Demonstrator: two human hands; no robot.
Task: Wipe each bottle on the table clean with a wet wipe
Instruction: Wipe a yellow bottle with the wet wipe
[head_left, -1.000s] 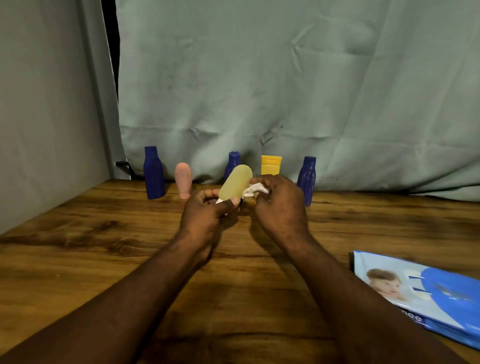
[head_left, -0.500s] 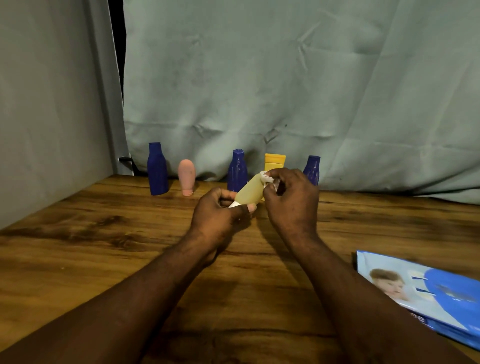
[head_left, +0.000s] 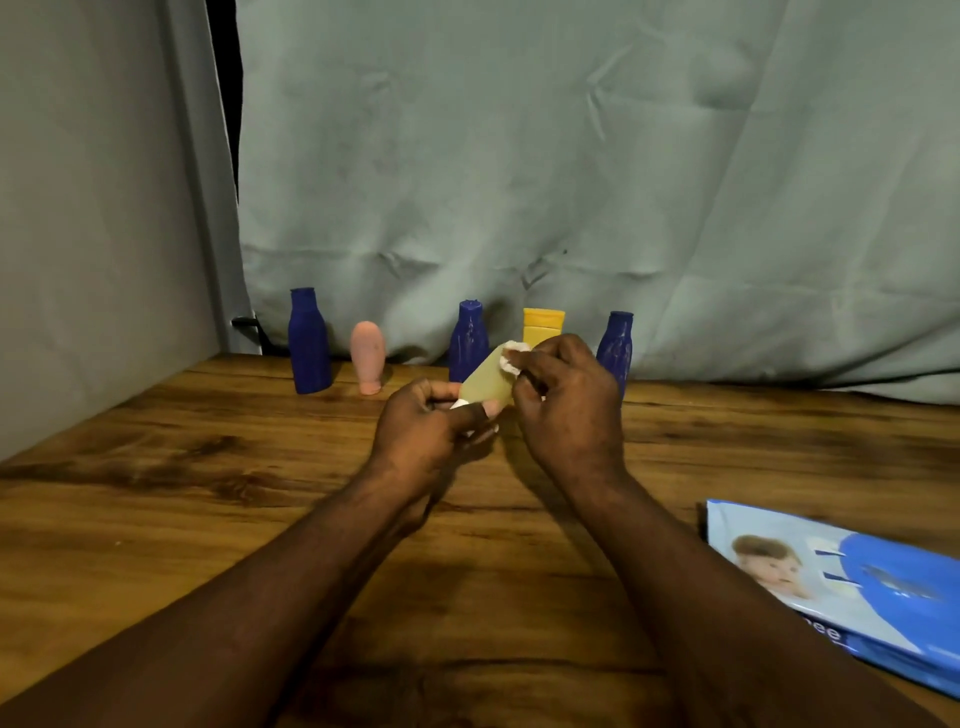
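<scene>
While curled shut around the lower, white-capped end of the pale yellow bottle (head_left: 487, 382), left hand (head_left: 426, 436) holds it above the table (head_left: 156, 519). Right hand (head_left: 569, 410) pinched closed on the wet wipe (head_left: 511, 358), pressed to the bottle's upper end. Long axis tilted, pointing up-right and away. Both forearms stretched forward, converging.

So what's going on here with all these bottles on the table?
A person is cleaning bottles. The left hand holds a pale yellow plastic bottle tilted above the wooden table, while the right hand rubs its upper end with a crumpled white wet wipe. Three dark blue bottles, a pink one and a yellow one stand along the back. A blue wipes pack lies at right.
</scene>
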